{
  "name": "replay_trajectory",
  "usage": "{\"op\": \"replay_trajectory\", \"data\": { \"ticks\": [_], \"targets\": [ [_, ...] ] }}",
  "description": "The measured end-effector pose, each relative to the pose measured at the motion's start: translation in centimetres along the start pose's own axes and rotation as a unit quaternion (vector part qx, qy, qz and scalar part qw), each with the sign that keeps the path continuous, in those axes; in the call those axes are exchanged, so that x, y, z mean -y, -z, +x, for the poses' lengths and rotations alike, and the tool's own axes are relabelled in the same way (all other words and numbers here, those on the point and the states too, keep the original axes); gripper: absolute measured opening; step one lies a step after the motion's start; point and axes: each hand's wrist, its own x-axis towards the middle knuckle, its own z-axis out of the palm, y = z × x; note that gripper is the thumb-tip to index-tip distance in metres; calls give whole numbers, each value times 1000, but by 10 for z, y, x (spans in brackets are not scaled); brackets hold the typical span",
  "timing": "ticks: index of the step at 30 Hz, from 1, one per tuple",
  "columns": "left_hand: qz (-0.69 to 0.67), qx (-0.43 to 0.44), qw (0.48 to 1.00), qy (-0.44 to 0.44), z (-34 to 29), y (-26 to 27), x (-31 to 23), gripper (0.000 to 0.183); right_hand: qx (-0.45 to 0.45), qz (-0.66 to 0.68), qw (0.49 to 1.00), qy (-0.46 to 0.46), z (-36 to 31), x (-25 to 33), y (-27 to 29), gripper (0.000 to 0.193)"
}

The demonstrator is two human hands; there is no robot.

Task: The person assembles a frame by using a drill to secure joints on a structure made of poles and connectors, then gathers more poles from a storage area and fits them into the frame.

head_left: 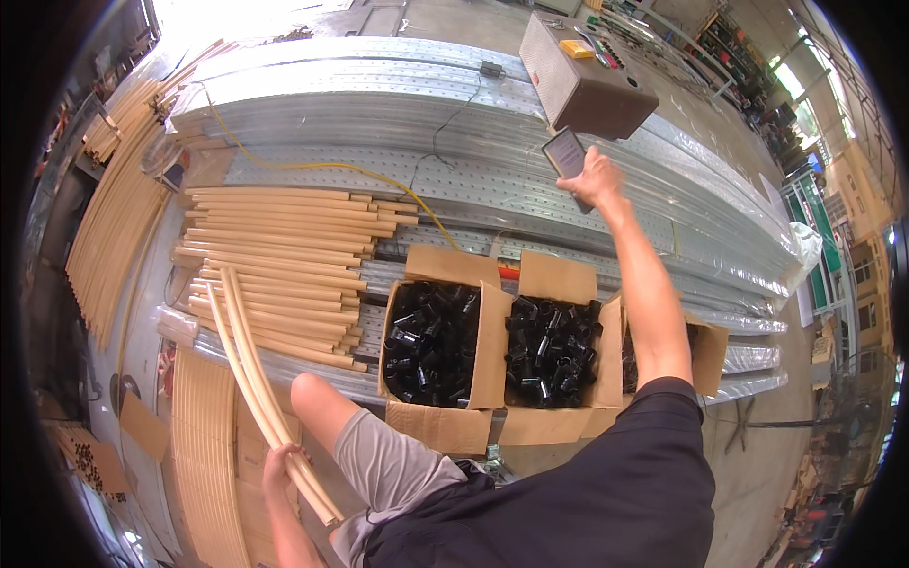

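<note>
My left hand [281, 466] is closed around a few long tan tubes [254, 383], which slant up and away to the left beside my bent knee. Held out far to the right, my right hand [598, 180] grips a dark, flat phone-like device [565, 154] with a grey screen. It is over the perforated metal planks [511, 180], just in front of a brown box-shaped case [587, 85]. Beneath my right arm stand open cardboard boxes [490, 350]; two of them are full of short black tube fittings [431, 341]. My forearm partly hides a third box [705, 355].
Rows of tan tubes [275, 237] lie on the planks at left, with more tubes [118, 208] stacked beyond. A yellow cord [322, 166] runs across the metal. Small items, one a yellow block [575, 49], rest on the case. Plastic-wrapped metal lengths [720, 218] extend right.
</note>
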Motion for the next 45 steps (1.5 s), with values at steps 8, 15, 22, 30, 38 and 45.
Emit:
{"op": "replay_trajectory", "data": {
  "ticks": [8, 15, 22, 30, 38, 45],
  "targets": [
    [-14, -3, 1000, -3, 8, 7, 10, 27, 199, 32, 979, 34, -92, -8, -5, 71],
    [-9, 21, 1000, 14, 10, 10, 6, 25, 357, -19, 933, -40, -245, -39, -91, 62],
    [9, 10, 1000, 11, 2, 3, 3, 25, 246, -69, 956, -146, -244, -58, -164, 72],
    [19, 16, 1000, -14, 9, 6, 12, 24, 314, -113, 942, 39, -230, -60, -190, 76],
    [-24, -42, 997, -61, -21, 5, -17, 30, 383, -71, 921, 32, -216, -63, -215, 98],
    [19, -60, 985, -163, -37, 28, 48, 47, 367, 61, 922, 104, -155, -13, -198, 77]
  ]
}}
